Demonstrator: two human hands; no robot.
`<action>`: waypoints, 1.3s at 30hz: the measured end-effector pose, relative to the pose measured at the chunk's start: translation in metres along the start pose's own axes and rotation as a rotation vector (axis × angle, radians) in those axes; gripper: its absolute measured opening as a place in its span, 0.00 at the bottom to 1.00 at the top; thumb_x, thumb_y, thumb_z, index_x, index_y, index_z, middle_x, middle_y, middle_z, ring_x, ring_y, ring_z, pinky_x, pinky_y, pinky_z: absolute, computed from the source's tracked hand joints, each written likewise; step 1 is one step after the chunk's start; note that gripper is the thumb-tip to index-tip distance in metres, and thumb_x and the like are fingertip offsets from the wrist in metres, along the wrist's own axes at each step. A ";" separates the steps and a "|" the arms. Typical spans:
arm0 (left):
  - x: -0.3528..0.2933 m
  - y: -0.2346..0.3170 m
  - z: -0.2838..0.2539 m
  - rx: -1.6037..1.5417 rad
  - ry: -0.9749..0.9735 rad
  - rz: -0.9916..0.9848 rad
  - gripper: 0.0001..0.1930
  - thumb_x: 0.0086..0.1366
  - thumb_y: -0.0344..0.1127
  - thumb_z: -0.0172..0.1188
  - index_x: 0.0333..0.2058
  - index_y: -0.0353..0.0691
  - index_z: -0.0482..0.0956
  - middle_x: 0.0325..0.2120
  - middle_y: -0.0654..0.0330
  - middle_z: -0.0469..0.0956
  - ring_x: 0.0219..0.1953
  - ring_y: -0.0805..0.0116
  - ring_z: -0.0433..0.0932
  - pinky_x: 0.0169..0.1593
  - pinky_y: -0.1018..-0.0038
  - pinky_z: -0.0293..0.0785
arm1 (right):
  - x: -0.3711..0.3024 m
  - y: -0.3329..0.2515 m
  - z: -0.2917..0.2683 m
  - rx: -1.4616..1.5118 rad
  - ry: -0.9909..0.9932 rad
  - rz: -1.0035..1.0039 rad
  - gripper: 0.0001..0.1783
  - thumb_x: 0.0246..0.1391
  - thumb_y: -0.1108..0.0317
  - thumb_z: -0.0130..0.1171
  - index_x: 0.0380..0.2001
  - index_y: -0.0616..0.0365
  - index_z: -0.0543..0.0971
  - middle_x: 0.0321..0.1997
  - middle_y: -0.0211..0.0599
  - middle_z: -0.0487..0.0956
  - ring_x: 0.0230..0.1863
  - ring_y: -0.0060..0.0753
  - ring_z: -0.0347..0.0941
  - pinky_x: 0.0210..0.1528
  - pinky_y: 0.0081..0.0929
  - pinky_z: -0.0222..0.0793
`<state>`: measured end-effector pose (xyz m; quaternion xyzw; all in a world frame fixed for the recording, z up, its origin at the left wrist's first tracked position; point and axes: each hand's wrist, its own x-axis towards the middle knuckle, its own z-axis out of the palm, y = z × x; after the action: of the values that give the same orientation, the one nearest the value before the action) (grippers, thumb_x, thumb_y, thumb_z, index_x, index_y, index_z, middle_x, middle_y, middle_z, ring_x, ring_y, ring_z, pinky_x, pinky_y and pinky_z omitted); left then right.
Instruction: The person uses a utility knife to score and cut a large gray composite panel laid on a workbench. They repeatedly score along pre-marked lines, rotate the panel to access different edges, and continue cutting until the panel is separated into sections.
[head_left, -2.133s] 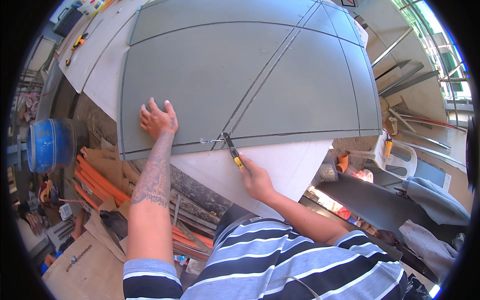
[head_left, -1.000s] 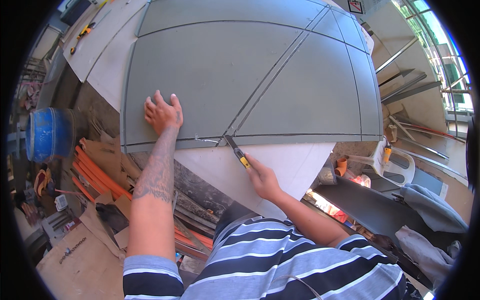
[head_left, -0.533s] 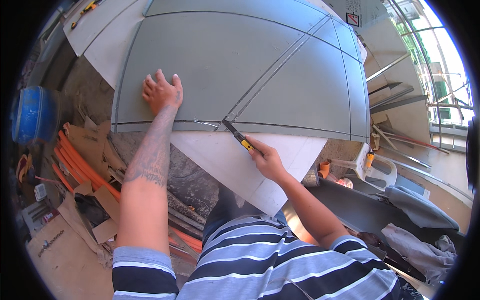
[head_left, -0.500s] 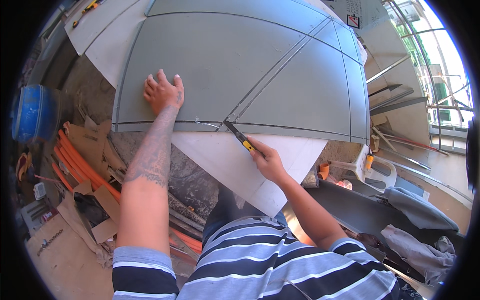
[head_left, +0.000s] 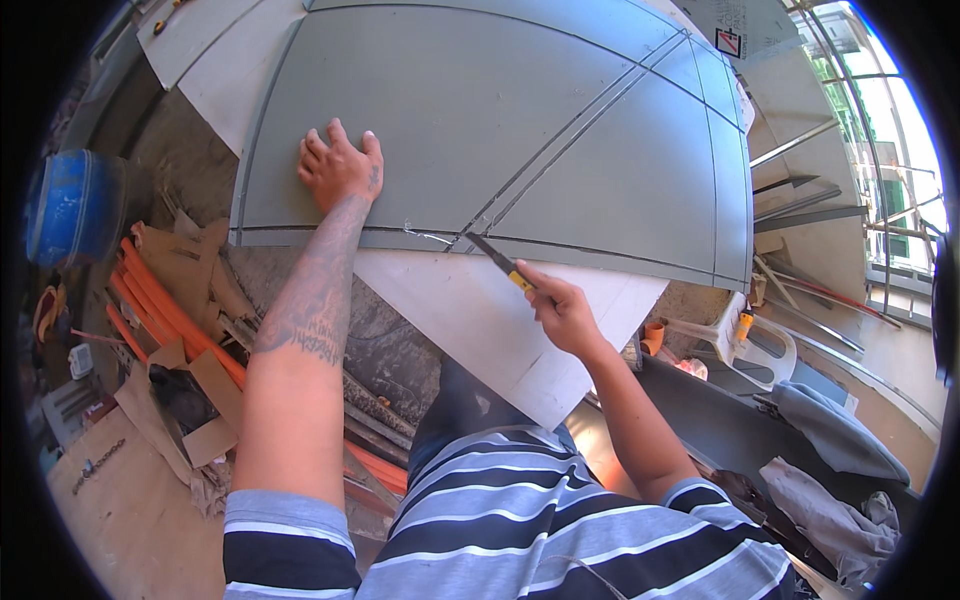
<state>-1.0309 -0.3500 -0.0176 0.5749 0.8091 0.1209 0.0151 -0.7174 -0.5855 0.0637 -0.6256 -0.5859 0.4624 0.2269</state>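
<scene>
A grey sheet panel with dark grooves lies in front of me. Its long double groove runs diagonally to the near edge. My left hand rests on the panel's near left part, fingers spread, holding nothing. In my right hand, just off the near edge, is a knife-like tool with a long dark blade and a yellow and black handle; its exact kind is unclear. The blade's tip is at the groove junction by the near edge. Left of the tip lies a thin pale shaving.
A white sheet sticks out beneath the panel. Orange pipes and an open cardboard box are at left, below a blue drum. At right stands a white plastic chair with a yellow-orange tool on it.
The whole view has shifted slightly, moving the panel and both hands a little rightward in the picture. The tool's tip stays near the same groove junction; my left hand keeps its place.
</scene>
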 end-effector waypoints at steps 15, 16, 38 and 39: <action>-0.001 0.002 -0.008 -0.040 -0.002 -0.018 0.34 0.75 0.60 0.54 0.73 0.49 0.65 0.74 0.44 0.61 0.78 0.44 0.55 0.78 0.42 0.48 | -0.023 -0.041 -0.068 -0.349 0.075 -0.147 0.27 0.70 0.70 0.58 0.71 0.45 0.76 0.40 0.46 0.84 0.42 0.52 0.82 0.45 0.45 0.77; 0.002 0.002 -0.010 -0.042 0.000 -0.018 0.34 0.75 0.60 0.54 0.72 0.49 0.66 0.73 0.44 0.61 0.78 0.44 0.55 0.78 0.42 0.49 | -0.029 -0.039 -0.072 -0.295 0.124 -0.123 0.27 0.70 0.70 0.57 0.71 0.48 0.75 0.40 0.48 0.83 0.41 0.53 0.82 0.44 0.44 0.77; -0.102 0.119 -0.084 -1.423 -1.300 0.181 0.20 0.75 0.39 0.64 0.57 0.30 0.77 0.52 0.51 0.81 0.52 0.65 0.82 0.56 0.68 0.79 | 0.056 -0.108 0.055 -0.010 0.858 0.014 0.45 0.57 0.79 0.57 0.78 0.72 0.57 0.62 0.60 0.68 0.61 0.61 0.67 0.66 0.49 0.66; -0.095 0.126 -0.081 -1.392 -1.353 0.197 0.20 0.75 0.39 0.64 0.57 0.30 0.76 0.52 0.51 0.81 0.51 0.66 0.82 0.54 0.68 0.80 | 0.057 -0.110 0.052 -0.011 0.848 0.031 0.45 0.57 0.78 0.58 0.78 0.71 0.57 0.63 0.60 0.68 0.62 0.61 0.67 0.67 0.50 0.66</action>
<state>-0.8951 -0.4137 0.0770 0.4505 0.3254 0.2169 0.8026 -0.8249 -0.5218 0.1120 -0.7704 -0.4336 0.1646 0.4375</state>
